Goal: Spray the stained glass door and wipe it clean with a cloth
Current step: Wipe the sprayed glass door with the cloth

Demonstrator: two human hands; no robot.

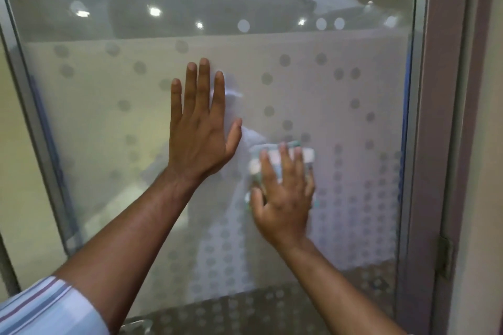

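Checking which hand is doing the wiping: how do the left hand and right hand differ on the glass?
The left hand lies bare on the glass door; the right hand presses a cloth to it. The left hand sits higher, the right hand lower and further right. The left hand looks sharp, the right hand blurred. Both have straight fingers, palms toward the glass.

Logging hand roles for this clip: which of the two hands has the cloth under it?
The right hand, pressing the cloth against the glass door; the left hand lies flat on bare glass.
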